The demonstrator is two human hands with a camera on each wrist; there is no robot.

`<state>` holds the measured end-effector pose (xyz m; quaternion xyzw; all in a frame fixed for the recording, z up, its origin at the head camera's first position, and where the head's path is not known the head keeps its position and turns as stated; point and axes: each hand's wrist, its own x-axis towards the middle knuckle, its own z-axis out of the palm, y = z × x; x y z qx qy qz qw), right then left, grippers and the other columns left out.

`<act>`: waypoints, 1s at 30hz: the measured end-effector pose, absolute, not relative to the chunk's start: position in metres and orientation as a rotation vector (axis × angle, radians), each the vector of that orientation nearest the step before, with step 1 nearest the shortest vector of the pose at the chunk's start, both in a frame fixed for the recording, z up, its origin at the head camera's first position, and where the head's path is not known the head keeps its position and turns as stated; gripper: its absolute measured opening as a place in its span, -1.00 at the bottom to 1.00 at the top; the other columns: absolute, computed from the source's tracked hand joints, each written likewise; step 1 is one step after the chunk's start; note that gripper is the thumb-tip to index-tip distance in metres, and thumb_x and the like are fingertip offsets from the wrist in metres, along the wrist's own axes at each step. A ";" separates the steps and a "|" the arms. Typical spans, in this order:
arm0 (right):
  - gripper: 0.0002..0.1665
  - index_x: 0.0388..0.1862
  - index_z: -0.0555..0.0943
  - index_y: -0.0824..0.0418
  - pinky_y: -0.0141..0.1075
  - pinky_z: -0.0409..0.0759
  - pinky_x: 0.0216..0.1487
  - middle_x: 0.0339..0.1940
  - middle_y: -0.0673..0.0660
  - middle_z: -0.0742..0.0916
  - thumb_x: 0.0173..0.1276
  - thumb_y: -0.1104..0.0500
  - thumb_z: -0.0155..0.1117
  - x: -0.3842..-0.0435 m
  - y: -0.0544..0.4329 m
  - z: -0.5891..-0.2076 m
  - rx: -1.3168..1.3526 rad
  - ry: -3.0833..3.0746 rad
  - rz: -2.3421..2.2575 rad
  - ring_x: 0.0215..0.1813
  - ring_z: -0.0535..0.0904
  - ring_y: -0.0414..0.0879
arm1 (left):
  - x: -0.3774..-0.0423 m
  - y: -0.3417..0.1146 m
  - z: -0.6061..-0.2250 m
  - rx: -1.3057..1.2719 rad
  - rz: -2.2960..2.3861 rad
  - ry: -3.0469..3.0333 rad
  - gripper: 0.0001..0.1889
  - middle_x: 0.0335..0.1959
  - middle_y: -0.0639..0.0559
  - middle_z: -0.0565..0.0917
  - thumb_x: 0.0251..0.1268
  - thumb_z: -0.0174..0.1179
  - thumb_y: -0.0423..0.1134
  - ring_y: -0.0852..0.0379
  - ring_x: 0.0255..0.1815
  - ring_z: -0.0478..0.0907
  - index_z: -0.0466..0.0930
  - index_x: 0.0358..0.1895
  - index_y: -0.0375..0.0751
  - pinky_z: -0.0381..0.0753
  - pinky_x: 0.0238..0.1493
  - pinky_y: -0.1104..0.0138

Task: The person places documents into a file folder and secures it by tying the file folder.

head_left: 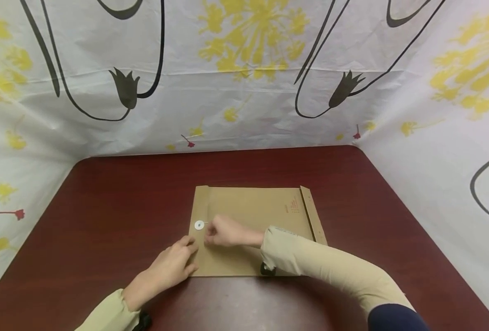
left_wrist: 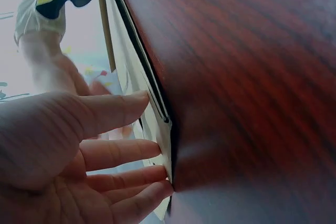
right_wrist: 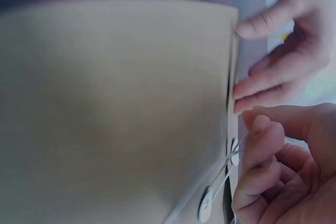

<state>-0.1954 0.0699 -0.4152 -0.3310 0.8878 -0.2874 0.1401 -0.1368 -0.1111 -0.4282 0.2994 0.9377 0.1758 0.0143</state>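
A tan kraft document envelope (head_left: 248, 202) lies flat on the table, its flap side to the left. A white round button (head_left: 199, 225) sits on that flap. My left hand (head_left: 170, 264) rests its extended fingertips on the envelope's left edge, below the button. Just right of the button is my right hand (head_left: 225, 230), over the envelope with curled fingers. In the right wrist view its thumb and forefinger pinch a thin white string (right_wrist: 191, 198) that runs by the two buttons, one of them a white disc (right_wrist: 206, 205) nearer the camera.
The dark red wooden table (head_left: 124, 197) surrounds the envelope. A patterned white sheet (head_left: 244, 115) hangs behind it and along both sides. On the envelope's right end is a folded strip (head_left: 314, 216), with small red print (head_left: 292, 207) near it.
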 end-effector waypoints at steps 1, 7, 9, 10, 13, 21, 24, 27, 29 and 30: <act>-0.80 -0.63 0.61 0.28 -0.56 0.27 -0.63 -0.74 -0.08 0.52 0.18 0.34 0.28 -0.199 0.066 -0.415 -0.944 2.571 -0.850 -0.70 0.29 -0.35 | -0.137 -0.111 -0.428 0.944 0.550 2.914 -0.57 -0.03 -0.28 0.51 -0.09 0.41 -0.33 -0.19 -0.15 0.58 0.58 -0.09 -0.45 0.58 -0.28 0.06; -0.84 -0.58 0.69 0.25 -0.55 0.26 -0.68 -0.74 -0.06 0.57 0.18 0.31 0.29 -0.219 0.048 -0.414 -0.891 2.608 -0.776 -0.74 0.27 -0.36 | -0.138 -0.113 -0.429 0.999 0.533 2.891 -0.57 -0.04 -0.23 0.51 -0.07 0.41 -0.31 -0.17 -0.17 0.58 0.58 -0.08 -0.45 0.60 -0.34 0.10; -0.84 -0.55 0.71 0.26 -0.53 0.27 -0.70 -0.72 0.01 0.64 0.19 0.31 0.28 -0.224 0.043 -0.412 -0.900 2.574 -0.757 -0.78 0.28 -0.34 | -0.138 -0.113 -0.429 1.007 0.527 2.890 -0.57 -0.05 -0.23 0.51 -0.07 0.41 -0.31 -0.17 -0.18 0.59 0.58 -0.09 -0.45 0.60 -0.36 0.10; -0.84 -0.54 0.72 0.25 -0.52 0.28 -0.71 -0.69 0.01 0.66 0.20 0.32 0.27 -0.227 0.040 -0.410 -0.913 2.556 -0.743 -0.79 0.29 -0.33 | -0.138 -0.113 -0.428 1.011 0.527 2.888 -0.57 -0.05 -0.23 0.51 -0.07 0.41 -0.31 -0.17 -0.17 0.59 0.58 -0.09 -0.45 0.60 -0.36 0.10; -0.83 -0.51 0.74 0.22 -0.51 0.31 -0.69 -0.62 -0.02 0.69 0.21 0.33 0.25 -0.233 0.032 -0.407 -0.931 2.506 -0.710 -0.79 0.32 -0.33 | -0.138 -0.115 -0.428 1.025 0.518 2.892 -0.59 -0.06 -0.23 0.51 -0.07 0.41 -0.31 -0.16 -0.20 0.59 0.59 -0.11 -0.44 0.60 -0.38 0.12; -0.84 -0.48 0.76 0.12 -0.55 0.31 -0.56 -0.51 -0.15 0.71 0.19 0.29 0.27 -0.242 0.013 -0.407 -0.945 2.499 -0.598 -0.56 0.33 -0.35 | -0.138 -0.115 -0.428 1.027 0.505 2.886 -0.59 -0.08 -0.21 0.51 -0.06 0.40 -0.30 -0.15 -0.23 0.59 0.59 -0.11 -0.45 0.59 -0.39 0.13; -0.85 -0.49 0.75 0.11 -0.54 0.27 -0.57 -0.52 -0.17 0.70 0.19 0.27 0.28 -0.244 0.009 -0.410 -0.931 2.492 -0.593 -0.55 0.32 -0.35 | -0.138 -0.115 -0.428 1.023 0.500 2.878 -0.58 -0.07 -0.22 0.51 -0.05 0.40 -0.29 -0.15 -0.21 0.58 0.59 -0.10 -0.46 0.60 -0.38 0.12; -0.85 -0.51 0.75 0.12 -0.55 0.27 -0.58 -0.56 -0.17 0.69 0.19 0.26 0.29 -0.244 0.008 -0.413 -0.941 2.491 -0.610 -0.59 0.31 -0.36 | -0.139 -0.115 -0.428 1.024 0.491 2.878 -0.59 -0.06 -0.21 0.50 -0.04 0.40 -0.29 -0.15 -0.19 0.58 0.59 -0.10 -0.45 0.60 -0.36 0.12; -0.84 -0.53 0.75 0.13 -0.56 0.29 -0.58 -0.58 -0.17 0.68 0.18 0.26 0.29 -0.244 0.008 -0.413 -0.958 2.491 -0.620 -0.62 0.30 -0.37 | -0.139 -0.115 -0.428 1.017 0.492 2.876 -0.58 -0.06 -0.21 0.50 -0.04 0.40 -0.29 -0.15 -0.18 0.58 0.59 -0.09 -0.46 0.59 -0.37 0.12; -0.83 -0.56 0.74 0.14 -0.56 0.29 -0.59 -0.60 -0.17 0.68 0.18 0.26 0.29 -0.243 0.008 -0.413 -0.965 2.488 -0.623 -0.64 0.30 -0.36 | -0.139 -0.115 -0.428 1.013 0.494 2.875 -0.58 -0.06 -0.21 0.50 -0.04 0.40 -0.29 -0.15 -0.18 0.58 0.59 -0.09 -0.46 0.59 -0.37 0.12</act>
